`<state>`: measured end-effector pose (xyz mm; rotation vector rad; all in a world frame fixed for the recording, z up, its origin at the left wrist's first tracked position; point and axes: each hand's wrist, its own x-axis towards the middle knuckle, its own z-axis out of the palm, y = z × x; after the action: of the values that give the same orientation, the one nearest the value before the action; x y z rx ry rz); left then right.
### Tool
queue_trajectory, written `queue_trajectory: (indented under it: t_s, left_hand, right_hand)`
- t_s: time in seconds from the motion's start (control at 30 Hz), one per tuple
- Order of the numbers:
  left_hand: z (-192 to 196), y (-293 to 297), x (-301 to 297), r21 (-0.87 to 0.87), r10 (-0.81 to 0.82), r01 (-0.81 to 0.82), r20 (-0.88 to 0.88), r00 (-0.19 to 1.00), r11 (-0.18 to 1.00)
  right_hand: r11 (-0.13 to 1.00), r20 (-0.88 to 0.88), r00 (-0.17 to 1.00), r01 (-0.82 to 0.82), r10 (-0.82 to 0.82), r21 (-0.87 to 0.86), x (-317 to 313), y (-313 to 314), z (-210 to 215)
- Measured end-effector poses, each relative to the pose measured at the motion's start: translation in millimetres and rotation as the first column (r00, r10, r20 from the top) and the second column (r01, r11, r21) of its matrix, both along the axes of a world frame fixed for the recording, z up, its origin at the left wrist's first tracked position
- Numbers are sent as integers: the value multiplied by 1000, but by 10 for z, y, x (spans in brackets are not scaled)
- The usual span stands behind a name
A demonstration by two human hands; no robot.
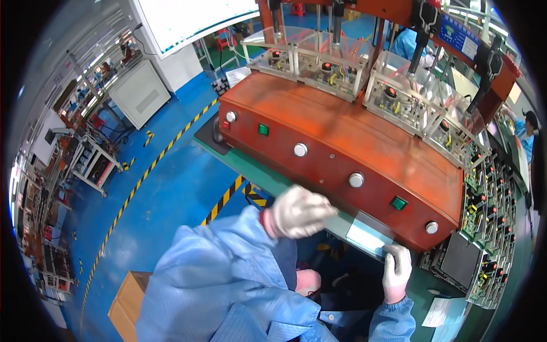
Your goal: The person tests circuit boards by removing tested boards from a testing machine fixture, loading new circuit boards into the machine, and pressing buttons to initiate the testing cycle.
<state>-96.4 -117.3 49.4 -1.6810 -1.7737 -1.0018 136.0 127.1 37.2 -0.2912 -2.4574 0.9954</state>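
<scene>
My left hand (299, 212), in a white glove, is raised just in front of the red machine (342, 137). Its fingers are drawn together and slightly blurred; whatever they may hold does not show. On the green bench edge, my right hand (396, 268), gloved too, has its fingers curled in beside the near right corner of a bright white flat panel (367, 236). What lies inside those fingers is hidden. The machine's front carries silver round buttons (356, 180) and green switches (399, 203). Clear covers (325, 62) stand on its top over fixtures with wires.
Racks of green circuit boards (484, 211) line the right side, near a dark flat block (460, 259) and a paper sheet (436, 312). A cardboard box (128, 302) sits lower left. Behind are a white cabinet (139, 91), a trolley (94, 162) and a co-worker in blue (405, 43).
</scene>
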Motion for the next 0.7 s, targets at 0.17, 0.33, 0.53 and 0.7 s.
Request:
queue_trajectory:
  t_s: [0.17, 0.33, 0.53, 0.7]
  left_hand:
    - [-561, 302, 322, 14, 60, -62, 109, 992, 998]
    - [-501, 474, 422, 17, 266, -271, 142, 954, 963]
    - [-521, 473, 362, -47, 353, -350, 154, 923, 936]
    - [-527, 540, 407, -50, 345, -342, 201, 917, 938]
  right_hand:
    - [1000, 13, 1000, -1, 2, -13, -24, -61, -9]
    - [997, -22, 998, 52, -51, 65, -7, -52, -70]
    - [998, -84, 996, -19, 24, 63, -151, 19, -105]
    - [979, -196, 980, 21, 19, 202, -127, 67, -105]
